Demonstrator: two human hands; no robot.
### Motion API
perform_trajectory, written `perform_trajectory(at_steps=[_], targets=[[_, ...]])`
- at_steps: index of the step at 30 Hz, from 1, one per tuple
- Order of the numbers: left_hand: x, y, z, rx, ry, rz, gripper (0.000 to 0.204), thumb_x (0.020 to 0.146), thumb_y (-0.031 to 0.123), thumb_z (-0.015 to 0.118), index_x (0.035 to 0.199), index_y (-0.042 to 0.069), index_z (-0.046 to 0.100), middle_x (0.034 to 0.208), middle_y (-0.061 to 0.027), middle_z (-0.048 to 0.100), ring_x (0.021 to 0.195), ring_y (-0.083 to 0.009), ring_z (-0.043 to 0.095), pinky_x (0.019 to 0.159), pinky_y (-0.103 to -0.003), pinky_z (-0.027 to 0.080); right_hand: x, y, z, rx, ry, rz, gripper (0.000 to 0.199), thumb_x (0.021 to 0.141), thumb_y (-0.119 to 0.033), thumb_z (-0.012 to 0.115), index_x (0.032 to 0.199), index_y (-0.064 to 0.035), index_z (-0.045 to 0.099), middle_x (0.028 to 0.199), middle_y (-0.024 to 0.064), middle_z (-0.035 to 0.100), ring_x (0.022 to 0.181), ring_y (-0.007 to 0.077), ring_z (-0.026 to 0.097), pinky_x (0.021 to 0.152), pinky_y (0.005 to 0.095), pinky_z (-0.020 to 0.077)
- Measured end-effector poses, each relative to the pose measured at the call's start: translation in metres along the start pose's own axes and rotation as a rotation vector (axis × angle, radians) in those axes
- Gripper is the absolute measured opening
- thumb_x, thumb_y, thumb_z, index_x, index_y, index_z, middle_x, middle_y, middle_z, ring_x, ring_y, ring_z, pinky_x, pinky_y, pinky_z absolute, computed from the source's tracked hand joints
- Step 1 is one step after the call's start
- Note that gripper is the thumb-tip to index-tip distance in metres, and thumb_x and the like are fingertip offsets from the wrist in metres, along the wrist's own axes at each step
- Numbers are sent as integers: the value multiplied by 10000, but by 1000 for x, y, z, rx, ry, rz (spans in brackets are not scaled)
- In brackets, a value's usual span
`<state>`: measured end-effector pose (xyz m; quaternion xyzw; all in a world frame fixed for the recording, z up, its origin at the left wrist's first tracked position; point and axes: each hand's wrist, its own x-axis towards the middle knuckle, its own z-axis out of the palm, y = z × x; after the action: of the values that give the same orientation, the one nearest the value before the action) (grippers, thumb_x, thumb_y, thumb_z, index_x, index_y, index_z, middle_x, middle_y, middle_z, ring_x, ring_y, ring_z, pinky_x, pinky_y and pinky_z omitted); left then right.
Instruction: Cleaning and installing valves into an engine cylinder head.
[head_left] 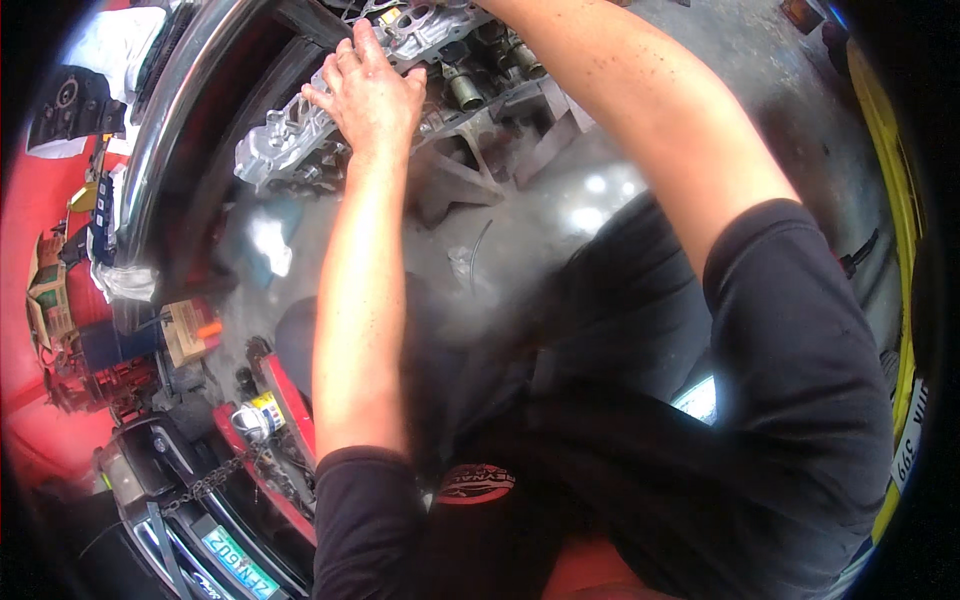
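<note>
The left hand (368, 88) lies flat, fingers spread, on the far aluminium cylinder head (300, 135); the right hand is out of view.

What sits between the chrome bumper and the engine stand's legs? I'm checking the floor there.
In the head view, a crumpled pale rag lies on the grey floor between the chrome bumper and the stand legs.

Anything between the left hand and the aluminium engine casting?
Nothing visible. The left hand already lies flat on the engine casting, fingers spread over its top. The right hand is out of view past the upper edge; only its forearm shows.
</note>
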<state>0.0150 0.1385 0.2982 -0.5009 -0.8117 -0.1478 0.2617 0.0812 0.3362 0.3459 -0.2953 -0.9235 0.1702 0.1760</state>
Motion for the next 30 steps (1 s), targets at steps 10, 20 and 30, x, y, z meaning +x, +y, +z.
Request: perform_trajectory(at_steps=[10, 20, 30], targets=[[-9, 2, 11, -113, 48, -33, 948, 703, 339, 867, 1500, 114, 407, 1441, -144, 543, 1354, -353, 492, 1129, -675, 263, 1, 0, 0, 48, -8, 62, 369, 838, -333, 711, 1032, -23, 761, 1062, 230, 728, 1035, 360, 705, 908, 462, 544], [-11, 13, 22, -60, 143, -100, 854, 645, 280, 856, 1386, 76, 486, 1279, -152, 618, 1236, -323, 558, 1087, -579, 311, 2, -1, 8, -7, 26, 29, 347, 829, -305, 678, 1000, -15, 761, 1027, 231, 734, 1000, 363, 718, 888, 463, 559], [-14, 24, 9, -131, 102, -218, 933, 683, 250, 801, 1484, 60, 364, 1390, -201, 539, 1324, -365, 467, 1128, -626, 231, -7, -2, -3, 65, 5, -15, 370, 855, -313, 647, 1069, -26, 742, 1063, 244, 723, 1035, 371, 700, 914, 464, 540]])
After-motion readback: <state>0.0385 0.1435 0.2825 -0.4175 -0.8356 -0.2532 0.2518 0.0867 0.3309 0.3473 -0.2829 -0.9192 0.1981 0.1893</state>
